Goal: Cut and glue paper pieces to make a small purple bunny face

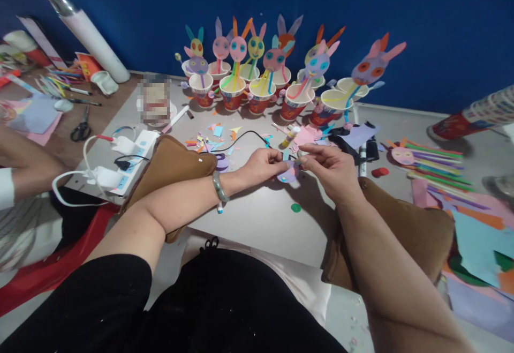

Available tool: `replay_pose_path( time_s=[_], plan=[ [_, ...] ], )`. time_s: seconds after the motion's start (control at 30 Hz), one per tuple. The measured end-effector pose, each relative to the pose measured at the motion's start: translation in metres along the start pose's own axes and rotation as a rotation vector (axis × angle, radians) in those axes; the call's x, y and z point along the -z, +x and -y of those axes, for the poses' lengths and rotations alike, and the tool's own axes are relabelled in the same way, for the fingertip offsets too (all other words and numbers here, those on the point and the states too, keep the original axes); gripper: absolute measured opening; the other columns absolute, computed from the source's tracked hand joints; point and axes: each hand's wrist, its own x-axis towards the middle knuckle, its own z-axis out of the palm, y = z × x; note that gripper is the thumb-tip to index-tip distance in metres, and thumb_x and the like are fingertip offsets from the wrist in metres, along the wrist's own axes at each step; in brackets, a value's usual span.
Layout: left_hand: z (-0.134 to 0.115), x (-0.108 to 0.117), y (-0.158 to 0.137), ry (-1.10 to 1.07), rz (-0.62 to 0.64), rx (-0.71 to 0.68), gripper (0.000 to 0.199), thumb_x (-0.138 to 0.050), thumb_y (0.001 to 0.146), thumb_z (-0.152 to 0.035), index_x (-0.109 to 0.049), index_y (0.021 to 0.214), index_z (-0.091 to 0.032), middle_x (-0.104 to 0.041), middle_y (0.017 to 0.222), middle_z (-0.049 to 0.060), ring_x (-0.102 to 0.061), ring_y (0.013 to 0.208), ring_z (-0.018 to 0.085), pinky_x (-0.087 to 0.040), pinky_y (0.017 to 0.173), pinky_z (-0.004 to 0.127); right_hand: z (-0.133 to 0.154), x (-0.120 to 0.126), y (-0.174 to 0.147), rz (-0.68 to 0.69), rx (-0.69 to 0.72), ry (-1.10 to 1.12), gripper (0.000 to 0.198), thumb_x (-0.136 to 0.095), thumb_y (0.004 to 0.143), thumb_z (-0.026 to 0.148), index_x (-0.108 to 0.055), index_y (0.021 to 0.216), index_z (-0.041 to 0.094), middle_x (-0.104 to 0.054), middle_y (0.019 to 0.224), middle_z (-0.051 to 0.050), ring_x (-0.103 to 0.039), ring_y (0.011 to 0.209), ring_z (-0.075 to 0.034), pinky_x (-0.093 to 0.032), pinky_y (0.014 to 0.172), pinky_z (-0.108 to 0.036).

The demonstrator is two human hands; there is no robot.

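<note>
Between my two hands is a small light purple paper disc (288, 175) with a pale blue paper piece at its top edge. My left hand (263, 165) pinches its left side between thumb and fingers. On the right, my right hand (330, 170) has thumb and forefinger closed at the disc's upper right edge; what lies between those fingertips is too small to make out. Below them a green paper circle (296, 208) lies on the table (257, 213). A glue stick (290, 136) and pink paper scraps (308, 134) lie just beyond my fingers.
Several paper cups (233, 96) with paper rabbit heads stand along the blue wall. Brown cushions (172, 168) lie under my arms. A power strip (136, 160) with cables sits left, scissors (82, 128) farther left. Another person's arm (32, 160) reaches in. Stacked cups (474, 114) lie right.
</note>
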Motion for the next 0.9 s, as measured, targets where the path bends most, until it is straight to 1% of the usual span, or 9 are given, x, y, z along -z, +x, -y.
replay_pose_path(
  time_s=[0.27, 0.4, 0.5, 0.57, 0.63, 0.7, 0.77, 0.83, 0.9],
  plan=[
    [-0.0023, -0.0004, -0.0002, -0.037, -0.012, 0.014, 0.023, -0.064, 0.087, -0.022, -0.051, 0.068, -0.017, -0.047, 0.057, -0.007, -0.048, 0.048, 0.006, -0.037, 0.048, 0.020, 0.0004, -0.0003, -0.0004, 0.034, 0.002, 0.004, 0.038, -0.087, 0.067, 0.031, -0.078, 0.102, 0.021, -0.071, 0.069, 0.000, -0.063, 0.057, -0.012, -0.052, 0.053, -0.024],
    [-0.0033, -0.0001, -0.0005, -0.039, -0.016, 0.015, 0.023, -0.064, 0.087, -0.021, -0.052, 0.069, -0.016, -0.048, 0.058, -0.007, -0.048, 0.048, 0.005, -0.038, 0.049, 0.019, -0.0009, -0.0008, 0.0001, 0.043, -0.010, 0.016, 0.042, -0.090, 0.063, 0.033, -0.076, 0.101, 0.020, -0.071, 0.072, -0.001, -0.064, 0.059, -0.013, -0.053, 0.054, -0.025],
    [-0.0016, -0.0001, -0.0003, -0.036, -0.015, 0.019, 0.023, -0.065, 0.087, -0.021, -0.052, 0.069, -0.016, -0.048, 0.058, -0.007, -0.048, 0.048, 0.004, -0.038, 0.050, 0.018, -0.0007, -0.0011, -0.0001, 0.034, -0.007, 0.001, 0.041, -0.089, 0.064, 0.035, -0.076, 0.099, 0.021, -0.070, 0.071, 0.000, -0.063, 0.060, -0.013, -0.053, 0.055, -0.026],
    [0.0008, -0.0006, 0.0006, -0.051, -0.019, 0.022, 0.024, -0.066, 0.088, -0.024, -0.053, 0.070, -0.016, -0.049, 0.059, -0.007, -0.049, 0.048, 0.004, -0.039, 0.050, 0.018, -0.0002, -0.0012, -0.0002, 0.027, -0.009, -0.008, 0.038, -0.088, 0.065, 0.033, -0.076, 0.099, 0.022, -0.069, 0.070, 0.001, -0.063, 0.060, -0.013, -0.053, 0.054, -0.025],
    [0.0031, -0.0014, 0.0024, -0.073, -0.039, 0.031, 0.026, -0.065, 0.091, -0.032, -0.056, 0.073, -0.016, -0.052, 0.060, -0.006, -0.050, 0.048, 0.004, -0.040, 0.050, 0.018, 0.0000, -0.0013, -0.0001, 0.008, -0.012, -0.011, 0.034, -0.087, 0.066, 0.032, -0.076, 0.097, 0.022, -0.068, 0.069, 0.001, -0.062, 0.058, -0.013, -0.052, 0.053, -0.025],
    [0.0040, -0.0021, 0.0045, -0.085, -0.071, 0.063, 0.031, -0.060, 0.096, -0.041, -0.058, 0.077, -0.016, -0.055, 0.060, -0.005, -0.052, 0.047, 0.004, -0.040, 0.048, 0.018, -0.0002, -0.0015, 0.0000, -0.018, -0.011, -0.013, 0.032, -0.086, 0.067, 0.031, -0.075, 0.096, 0.022, -0.068, 0.068, 0.001, -0.061, 0.057, -0.013, -0.052, 0.052, -0.025],
    [0.0028, -0.0026, 0.0057, -0.088, -0.093, 0.096, 0.036, -0.054, 0.099, -0.045, -0.059, 0.078, -0.016, -0.056, 0.060, -0.004, -0.052, 0.046, 0.005, -0.040, 0.046, 0.019, -0.0006, -0.0016, 0.0000, -0.030, -0.006, -0.018, 0.032, -0.085, 0.067, 0.031, -0.075, 0.095, 0.022, -0.067, 0.068, 0.001, -0.061, 0.057, -0.013, -0.052, 0.051, -0.025],
    [0.0001, -0.0027, 0.0052, -0.101, -0.092, 0.103, 0.036, -0.054, 0.099, -0.045, -0.057, 0.077, -0.016, -0.055, 0.060, -0.005, -0.052, 0.045, 0.005, -0.040, 0.046, 0.019, -0.0010, -0.0019, -0.0002, -0.022, -0.005, -0.022, 0.032, -0.085, 0.067, 0.031, -0.074, 0.096, 0.022, -0.067, 0.069, 0.001, -0.062, 0.057, -0.013, -0.052, 0.052, -0.025],
    [-0.0028, -0.0026, 0.0033, -0.123, -0.071, 0.074, 0.031, -0.061, 0.095, -0.039, -0.057, 0.076, -0.016, -0.054, 0.062, -0.006, -0.051, 0.047, 0.004, -0.040, 0.047, 0.018, -0.0015, -0.0024, -0.0004, -0.005, -0.011, -0.020, 0.033, -0.085, 0.068, 0.032, -0.073, 0.097, 0.022, -0.067, 0.069, 0.001, -0.062, 0.057, -0.013, -0.053, 0.053, -0.026]
  ],
)
